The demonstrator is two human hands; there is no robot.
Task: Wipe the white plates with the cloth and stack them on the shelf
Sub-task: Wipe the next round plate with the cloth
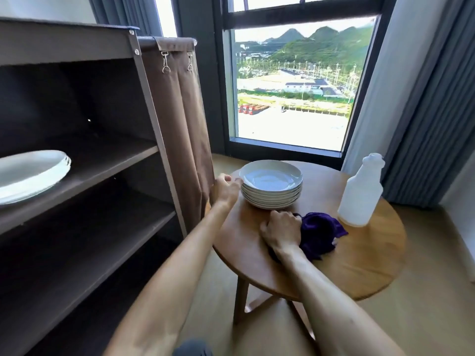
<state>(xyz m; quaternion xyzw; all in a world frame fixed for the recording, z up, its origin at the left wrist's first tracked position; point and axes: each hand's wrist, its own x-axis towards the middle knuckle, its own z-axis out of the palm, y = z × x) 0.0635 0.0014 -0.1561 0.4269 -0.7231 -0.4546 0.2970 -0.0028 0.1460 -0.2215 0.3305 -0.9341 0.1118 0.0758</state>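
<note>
A stack of several white plates [272,187] stands on the round wooden table [359,265]. My left hand [226,188] reaches the stack's left rim, its fingertips touching the top plate's edge. Just in front of the stack, my right hand [282,231] grips a crumpled purple cloth [320,233] that lies on the table. On the dark brown shelf unit [108,160] at the left, a few white plates [30,173] are stacked on the upper board.
A white plastic bottle [361,194] stands on the table's right side. A brown fabric cover [180,119] hangs at the shelf unit's right side, close to the table. Behind are a window and grey curtains. The lower shelf boards hold nothing.
</note>
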